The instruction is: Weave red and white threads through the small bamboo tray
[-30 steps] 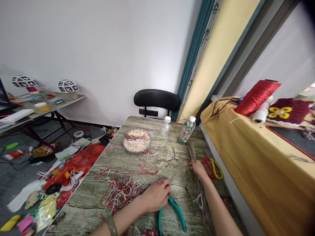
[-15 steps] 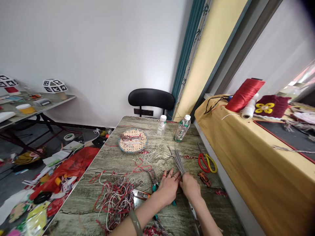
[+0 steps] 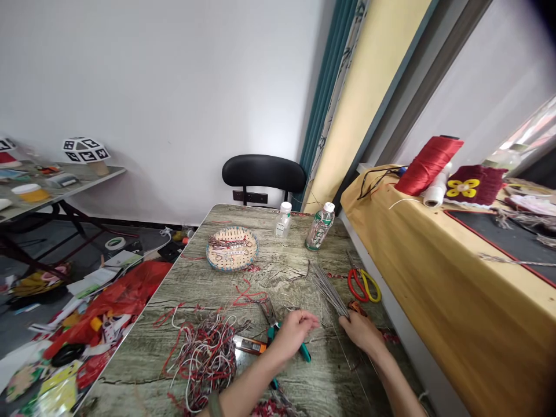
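Note:
My right hand (image 3: 361, 331) is closed around the near end of a bundle of thin grey wires (image 3: 330, 292), which fans out toward the far side of the table. Just left of it is my left hand (image 3: 297, 330), fingers loosely curved and seemingly holding nothing. Between my hands, a few loose thin wires (image 3: 344, 343) lie on the wood-patterned table (image 3: 278, 284). Beneath my left hand are pliers with teal handles (image 3: 305, 352), partly covered by it. A small orange-brown toy car (image 3: 357, 308) sits against my right hand, partly hidden.
Tangled red, white and grey cords (image 3: 206, 359) lie left, beside an orange-ended tool (image 3: 249, 344). Farther back stand a woven basket (image 3: 232, 263) and two bottles, one clear (image 3: 282, 223), one green-labelled (image 3: 319, 229). Scissors (image 3: 364, 285) lie right, near a cloth-covered ledge (image 3: 399, 260).
My right hand has moved right with the wire bundle, which now slants more. My left hand has lifted from the table and its fingers have curved. The view has shifted slightly.

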Tool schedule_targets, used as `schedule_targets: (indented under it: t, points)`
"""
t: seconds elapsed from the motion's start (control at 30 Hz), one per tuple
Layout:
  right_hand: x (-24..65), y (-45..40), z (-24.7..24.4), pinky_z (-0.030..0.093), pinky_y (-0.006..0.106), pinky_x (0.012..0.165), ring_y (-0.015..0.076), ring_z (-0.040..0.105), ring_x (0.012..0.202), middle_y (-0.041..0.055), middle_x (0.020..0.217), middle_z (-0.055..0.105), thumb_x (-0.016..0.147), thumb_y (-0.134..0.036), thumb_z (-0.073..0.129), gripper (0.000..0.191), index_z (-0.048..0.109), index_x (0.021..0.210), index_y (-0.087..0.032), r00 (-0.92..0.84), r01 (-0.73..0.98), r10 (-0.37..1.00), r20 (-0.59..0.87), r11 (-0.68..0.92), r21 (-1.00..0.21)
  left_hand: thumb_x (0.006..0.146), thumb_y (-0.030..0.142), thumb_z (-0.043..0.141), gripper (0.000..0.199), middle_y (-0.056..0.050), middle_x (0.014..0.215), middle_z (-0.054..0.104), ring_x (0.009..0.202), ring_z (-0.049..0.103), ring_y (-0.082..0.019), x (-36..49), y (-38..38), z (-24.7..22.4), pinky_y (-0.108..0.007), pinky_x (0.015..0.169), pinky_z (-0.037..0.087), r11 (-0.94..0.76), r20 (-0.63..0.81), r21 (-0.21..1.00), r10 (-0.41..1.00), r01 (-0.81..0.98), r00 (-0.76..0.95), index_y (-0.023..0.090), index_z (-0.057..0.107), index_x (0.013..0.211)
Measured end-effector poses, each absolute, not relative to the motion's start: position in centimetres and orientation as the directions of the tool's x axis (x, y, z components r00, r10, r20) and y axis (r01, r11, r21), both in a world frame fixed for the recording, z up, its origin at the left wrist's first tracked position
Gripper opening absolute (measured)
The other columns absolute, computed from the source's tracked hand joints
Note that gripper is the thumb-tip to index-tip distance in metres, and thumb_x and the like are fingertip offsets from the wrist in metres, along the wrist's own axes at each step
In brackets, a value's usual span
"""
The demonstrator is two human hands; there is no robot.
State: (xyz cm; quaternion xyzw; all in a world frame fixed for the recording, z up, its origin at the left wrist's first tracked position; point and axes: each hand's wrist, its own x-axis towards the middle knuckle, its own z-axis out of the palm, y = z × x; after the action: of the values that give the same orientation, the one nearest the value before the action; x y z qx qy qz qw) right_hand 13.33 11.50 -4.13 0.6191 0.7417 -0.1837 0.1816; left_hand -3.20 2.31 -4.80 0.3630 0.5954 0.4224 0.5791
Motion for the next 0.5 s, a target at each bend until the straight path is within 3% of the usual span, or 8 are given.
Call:
schedule_targets:
  t: [0.13, 0.27, 0.5]
  points:
    - [13.4, 11.8, -4.1, 0.048, 0.035, 0.074, 0.0152, 0.059, 0.082, 0.0044, 0.094, 0.061, 0.087, -0.034, 0.048, 0.025, 0.057, 0.096, -0.013, -0.212, 0.977, 0.829, -0.517, 0.186, -0.103, 0.079, 0.015, 0.048, 0.021, -0.009, 0.104, 0.061, 0.091, 0.058, -0.017, -2.3, 3.6, -5.7, -0.032, 0.079, 0.043, 0.508, -0.556, 0.806, 0.825, -0.305, -0.096, 0.012, 0.056, 0.099]
    - [11.7, 10.6, -3.9, 0.048, 0.035, 0.073, 0.0149, 0.059, 0.080, 0.0042, 0.092, 0.061, 0.088, -0.034, 0.047, 0.026, 0.056, 0.100, -0.013, -0.187, 0.982, 0.853, -0.488, 0.170, -0.078, 0.084, 0.026, 0.050, 0.023, -0.007, 0.101, 0.058, 0.085, 0.057, -0.016, -1.2, 5.3, -5.7, -0.034, 0.074, 0.048, 0.534, -0.613, 0.709, 0.790, -0.461, -0.029, 0.013, 0.053, 0.102]
    - [9.5, 9.3, -3.6, 0.047, 0.038, 0.077, 0.0171, 0.059, 0.086, 0.0056, 0.096, 0.060, 0.087, -0.033, 0.049, 0.027, 0.055, 0.103, -0.013, -0.140, 0.990, 0.900, -0.414, 0.140, -0.030, 0.084, 0.030, 0.050, 0.028, -0.007, 0.104, 0.056, 0.086, 0.058, -0.018, 0.5, 9.3, -6.1, -0.037, 0.072, 0.050, 0.605, -0.641, 0.632, 0.759, -0.485, 0.113, 0.014, 0.052, 0.107]
